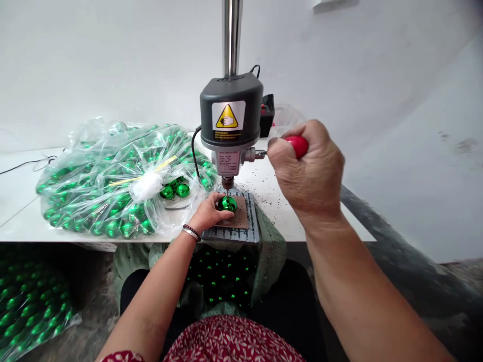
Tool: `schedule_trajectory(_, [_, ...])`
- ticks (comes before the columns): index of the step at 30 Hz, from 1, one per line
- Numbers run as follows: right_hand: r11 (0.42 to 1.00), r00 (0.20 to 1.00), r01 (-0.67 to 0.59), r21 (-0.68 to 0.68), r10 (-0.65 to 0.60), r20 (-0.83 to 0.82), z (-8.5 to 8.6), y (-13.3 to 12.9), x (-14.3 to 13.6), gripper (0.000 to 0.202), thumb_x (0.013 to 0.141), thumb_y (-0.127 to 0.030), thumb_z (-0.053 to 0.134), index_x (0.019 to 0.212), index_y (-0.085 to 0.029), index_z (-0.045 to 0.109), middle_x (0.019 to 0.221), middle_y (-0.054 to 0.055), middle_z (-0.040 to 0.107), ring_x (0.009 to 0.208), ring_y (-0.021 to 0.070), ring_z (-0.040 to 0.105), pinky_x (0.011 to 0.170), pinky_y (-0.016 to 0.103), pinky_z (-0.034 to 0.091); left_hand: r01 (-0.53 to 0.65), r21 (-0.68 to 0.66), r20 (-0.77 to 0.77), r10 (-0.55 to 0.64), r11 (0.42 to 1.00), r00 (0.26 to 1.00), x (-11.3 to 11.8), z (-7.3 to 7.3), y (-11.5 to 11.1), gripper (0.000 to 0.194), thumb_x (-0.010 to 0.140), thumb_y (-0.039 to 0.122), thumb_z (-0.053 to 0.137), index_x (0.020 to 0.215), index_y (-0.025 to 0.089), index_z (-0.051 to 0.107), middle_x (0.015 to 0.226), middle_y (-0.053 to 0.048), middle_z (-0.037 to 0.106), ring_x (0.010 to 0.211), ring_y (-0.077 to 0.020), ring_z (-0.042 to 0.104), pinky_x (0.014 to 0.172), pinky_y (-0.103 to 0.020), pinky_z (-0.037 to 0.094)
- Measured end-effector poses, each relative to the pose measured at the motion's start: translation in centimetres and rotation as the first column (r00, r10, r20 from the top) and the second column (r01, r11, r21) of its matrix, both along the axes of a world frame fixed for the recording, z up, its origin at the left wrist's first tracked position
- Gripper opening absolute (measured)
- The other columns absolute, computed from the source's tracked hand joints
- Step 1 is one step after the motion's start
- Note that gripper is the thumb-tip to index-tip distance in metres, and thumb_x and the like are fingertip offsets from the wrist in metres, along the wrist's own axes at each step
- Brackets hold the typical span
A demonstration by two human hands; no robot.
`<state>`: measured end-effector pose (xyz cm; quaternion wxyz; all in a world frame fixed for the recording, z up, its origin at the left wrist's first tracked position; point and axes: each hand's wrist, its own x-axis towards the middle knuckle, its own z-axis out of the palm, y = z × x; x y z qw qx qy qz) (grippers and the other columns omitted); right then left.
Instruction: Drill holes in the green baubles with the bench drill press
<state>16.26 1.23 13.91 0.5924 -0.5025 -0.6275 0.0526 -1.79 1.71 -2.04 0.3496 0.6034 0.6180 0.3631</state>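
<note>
My left hand (211,211) grips a shiny green ball (228,204) between thumb and fingers, on a brown board (241,219) over the grooved grey base (253,229) of a bench drill press (231,108). The chuck (227,182) is directly above, and its thin bit reaches down to the top of the ball; whether it has entered, I cannot tell. At the right of the machine, my right hand (311,173) is closed around the red knob (298,146) of the feed lever.
A clear plastic bag (124,186) of green balls covers the table's left side, with loose green balls (175,190) by its opening. Below the table edge hangs a green sack (269,241) holding more balls. Another full bag (33,306) lies lower left. Dark shavings dot the white tabletop (281,201).
</note>
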Motion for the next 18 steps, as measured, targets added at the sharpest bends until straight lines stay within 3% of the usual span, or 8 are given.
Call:
schedule_trajectory(7, [0.999,0.997,0.01,0.036,-0.013,0.078,-0.5,-0.7,0.4,0.013,0.074,-0.03,0.052,0.066,-0.022,0.045,0.057,-0.004,0.045,0.054,0.0084,0.039,0.058,0.026,0.038,0.019,-0.001,0.023,-0.019,1.0,1.0,0.0,-0.2,0.0,0.06,0.06,0.027,0.08,0.115,0.013,0.059,0.101,-0.005,0.066,0.084,-0.016,0.06,0.081,-0.031,0.049])
schedule_trajectory(18, [0.987,0.995,0.043,0.157,-0.056,0.077,-2.6,-1.3,0.0,0.016,0.081,-0.037,0.047,0.071,-0.024,0.046,0.061,-0.002,0.052,0.056,0.0106,0.045,0.056,0.026,0.039,-0.017,-0.017,-0.007,0.016,1.0,1.0,0.3,0.1,-0.4,0.061,0.06,0.027,0.082,0.115,0.014,0.06,0.098,-0.004,0.068,0.082,-0.0162,0.061,0.079,-0.031,0.05])
